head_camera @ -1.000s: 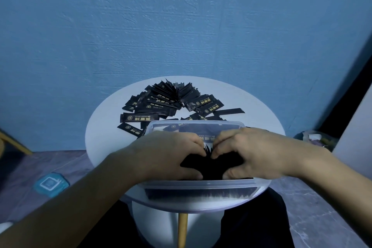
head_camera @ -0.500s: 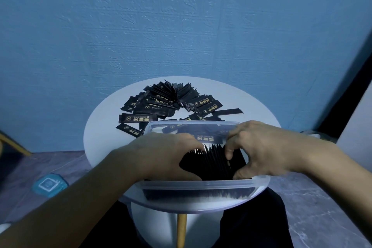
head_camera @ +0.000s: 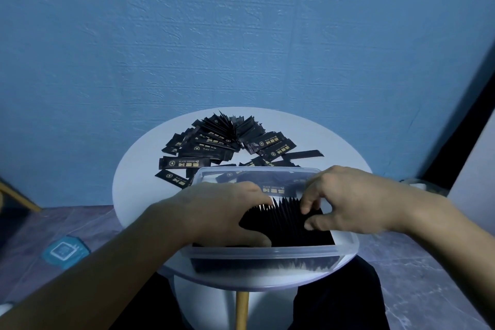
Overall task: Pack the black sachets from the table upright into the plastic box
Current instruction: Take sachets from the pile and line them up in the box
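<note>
Seen from my head camera, my left hand (head_camera: 222, 214) is curled over the left part of the packed sachets (head_camera: 289, 222), thumb on the near side and fingers on the far side, gripping them. My right hand (head_camera: 348, 201) pinches the right end of that row between bent fingers and thumb. The row stands upright, fanned, inside the clear plastic box (head_camera: 267, 250) at the near edge of the round white worktop (head_camera: 334, 136). The loose sachets (head_camera: 214, 142) lie heaped behind the box.
</note>
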Demonstrator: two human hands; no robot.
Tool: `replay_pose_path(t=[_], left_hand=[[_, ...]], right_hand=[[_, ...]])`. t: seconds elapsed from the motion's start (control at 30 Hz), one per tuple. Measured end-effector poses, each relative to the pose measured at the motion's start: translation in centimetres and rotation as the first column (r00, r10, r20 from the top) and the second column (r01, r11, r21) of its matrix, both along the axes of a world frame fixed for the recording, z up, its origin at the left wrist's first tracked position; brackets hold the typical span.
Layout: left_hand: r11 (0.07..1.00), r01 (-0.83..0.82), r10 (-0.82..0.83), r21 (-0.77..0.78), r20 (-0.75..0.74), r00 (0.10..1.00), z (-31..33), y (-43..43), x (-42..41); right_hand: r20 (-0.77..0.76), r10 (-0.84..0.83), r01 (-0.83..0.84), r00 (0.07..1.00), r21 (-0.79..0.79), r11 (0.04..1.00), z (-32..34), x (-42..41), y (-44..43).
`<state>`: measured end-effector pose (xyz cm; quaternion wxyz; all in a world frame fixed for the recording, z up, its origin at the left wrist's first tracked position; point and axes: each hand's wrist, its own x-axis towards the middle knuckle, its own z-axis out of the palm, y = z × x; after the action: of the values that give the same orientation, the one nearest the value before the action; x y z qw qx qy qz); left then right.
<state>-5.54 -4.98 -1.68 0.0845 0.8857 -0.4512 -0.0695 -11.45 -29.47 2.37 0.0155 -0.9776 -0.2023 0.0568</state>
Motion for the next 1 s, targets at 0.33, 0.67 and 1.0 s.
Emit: replay_pose_path(t=[0.33,0.67,1.0], left_hand=[[0.941,0.023,0.004,-0.339,0.078,0.997,2.6,0.9,2.5],[0.999,-0.033,0.03,-0.023,-0.106,0.994,5.4,-1.5,12.3],[0.96,0.108,-0.061,0.258,-0.186,0.981,3.2,-6.2,14.6]], right_hand=[[0.24,-0.045,-0.041,0.97,0.341,0.939,-0.4,1.7,1.8],[0.22,-0.115,0.014,0.969,0.412,0.911,-2.1,2.2,1.9],[0.225,-0.19,0.075,0.956,0.437,0.896,-3.2,2.4,1.8]])
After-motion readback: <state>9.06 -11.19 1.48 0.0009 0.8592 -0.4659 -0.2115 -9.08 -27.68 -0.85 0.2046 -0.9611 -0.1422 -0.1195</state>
